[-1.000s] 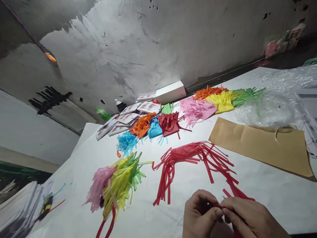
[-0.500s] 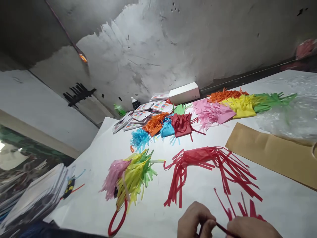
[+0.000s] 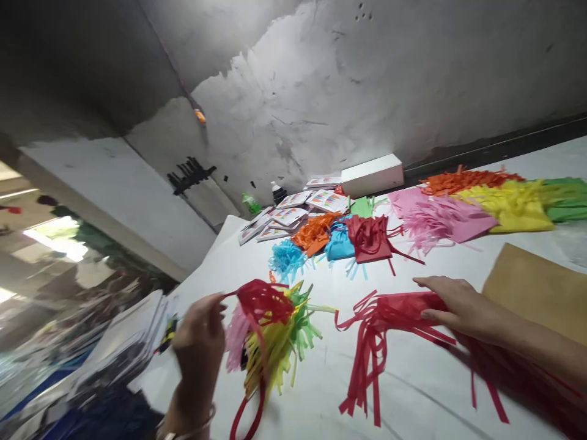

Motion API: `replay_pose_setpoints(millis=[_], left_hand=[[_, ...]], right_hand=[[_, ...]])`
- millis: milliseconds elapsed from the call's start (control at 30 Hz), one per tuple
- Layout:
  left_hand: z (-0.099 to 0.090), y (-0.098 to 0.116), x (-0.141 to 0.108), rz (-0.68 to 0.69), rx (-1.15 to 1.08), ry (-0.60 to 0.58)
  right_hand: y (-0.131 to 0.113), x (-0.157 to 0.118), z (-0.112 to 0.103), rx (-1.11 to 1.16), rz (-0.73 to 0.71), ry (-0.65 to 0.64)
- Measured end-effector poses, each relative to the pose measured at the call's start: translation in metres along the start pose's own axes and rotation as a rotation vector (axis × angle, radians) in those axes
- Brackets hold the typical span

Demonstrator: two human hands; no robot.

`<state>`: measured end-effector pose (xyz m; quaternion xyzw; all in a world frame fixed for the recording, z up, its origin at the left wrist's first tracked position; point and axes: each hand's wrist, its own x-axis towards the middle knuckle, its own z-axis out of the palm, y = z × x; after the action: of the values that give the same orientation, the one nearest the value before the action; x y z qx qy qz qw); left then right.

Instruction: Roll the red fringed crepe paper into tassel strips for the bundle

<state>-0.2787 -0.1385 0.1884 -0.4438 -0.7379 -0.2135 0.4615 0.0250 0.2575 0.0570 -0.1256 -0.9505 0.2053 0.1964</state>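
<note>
My left hand [image 3: 202, 327] is closed on the thin end of a red tassel [image 3: 265, 304], which hangs over a pink, yellow and green tassel bundle [image 3: 270, 348]. A red loop [image 3: 250, 412] extends from the bundle's lower end. At the right, my right hand [image 3: 463, 308] reaches over the fringed red paper [image 3: 408, 305], touching or just above it, with its thumb and forefinger apart. The paper's strips spread on the white table, and my forearm hides part of them.
Blue, orange and red fringed pieces [image 3: 369, 238] lie behind, beside printed packets [image 3: 290, 216] and a white box [image 3: 372, 174]. Pink, yellow and green fringes [image 3: 516, 208] lie back right, near brown paper [image 3: 536, 293]. Stacked sheets [image 3: 123, 348] stand left.
My hands have moved apart from the front edge. The left has gone left with a red tassel above the bundle; the right has opened over the red paper. The view has turned left.
</note>
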Motion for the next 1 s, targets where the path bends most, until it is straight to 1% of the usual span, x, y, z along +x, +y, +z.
replay_pose_setpoints(millis=[33, 67, 100, 133, 167, 233, 300, 333, 367, 400, 433, 467, 500, 567, 633, 700, 733, 800, 867, 900, 933, 1000], left_hand=[[0.010, 0.000, 0.002, 0.076, 0.009, -0.057], [0.018, 0.005, 0.000, 0.121, 0.012, -0.116], [0.026, 0.014, -0.003, 0.141, 0.012, -0.170], [0.031, 0.028, -0.009, 0.138, 0.015, -0.204], [0.035, 0.047, -0.016, 0.135, 0.013, -0.219], [0.040, 0.097, -0.032, 0.156, -0.036, -0.279], [0.044, 0.154, -0.045, 0.195, -0.135, -0.350], [0.046, 0.183, -0.049, 0.211, -0.265, -0.433], [0.050, 0.209, -0.053, 0.274, -0.378, -0.465], [0.054, 0.232, -0.055, 0.322, -0.428, -0.482], [0.058, 0.252, -0.057, 0.366, -0.452, -0.516], [0.062, 0.266, -0.058, 0.407, -0.449, -0.541], [0.066, 0.277, -0.059, 0.437, -0.427, -0.561], [0.071, 0.284, -0.063, 0.478, -0.397, -0.569], [0.071, 0.278, -0.070, 0.500, -0.418, -0.511], [0.065, 0.263, -0.080, 0.458, -0.456, -0.459], [0.060, 0.253, -0.085, 0.416, -0.466, -0.449], [0.047, 0.232, -0.096, 0.313, -0.425, -0.462], [0.034, 0.219, -0.106, 0.252, -0.320, -0.504], [0.028, 0.217, -0.110, 0.260, -0.279, -0.507], [0.024, 0.220, -0.115, 0.292, -0.265, -0.500], [0.022, 0.239, -0.127, 0.383, -0.334, -0.464]], right_hand=[[0.003, 0.004, 0.006, -0.001, -0.016, -0.030], [0.004, 0.006, 0.011, -0.003, -0.034, -0.056], [0.005, 0.006, 0.015, -0.006, -0.054, -0.077], [0.005, 0.003, 0.017, -0.009, -0.071, -0.096], [0.004, -0.001, 0.019, -0.014, -0.091, -0.101], [-0.002, -0.011, 0.019, -0.035, -0.175, -0.054], [-0.014, -0.024, 0.019, -0.065, -0.343, 0.086], [-0.022, -0.031, 0.019, -0.091, -0.449, 0.178], [-0.030, -0.039, 0.018, -0.124, -0.550, 0.263], [-0.038, -0.047, 0.017, -0.154, -0.626, 0.338], [-0.045, -0.056, 0.016, -0.184, -0.668, 0.400], [-0.051, -0.066, 0.013, -0.217, -0.682, 0.443], [-0.055, -0.076, 0.009, -0.256, -0.681, 0.461], [-0.059, -0.098, -0.003, -0.361, -0.696, 0.430], [-0.059, -0.119, -0.016, -0.473, -0.749, 0.334], [-0.057, -0.138, -0.025, -0.530, -0.775, 0.255], [-0.056, -0.147, -0.026, -0.535, -0.759, 0.240], [-0.056, -0.162, -0.023, -0.522, -0.707, 0.234], [-0.058, -0.173, -0.019, -0.475, -0.629, 0.272], [-0.059, -0.176, -0.017, -0.446, -0.608, 0.272], [-0.062, -0.178, -0.017, -0.415, -0.595, 0.270], [-0.067, -0.179, -0.017, -0.372, -0.599, 0.237]])
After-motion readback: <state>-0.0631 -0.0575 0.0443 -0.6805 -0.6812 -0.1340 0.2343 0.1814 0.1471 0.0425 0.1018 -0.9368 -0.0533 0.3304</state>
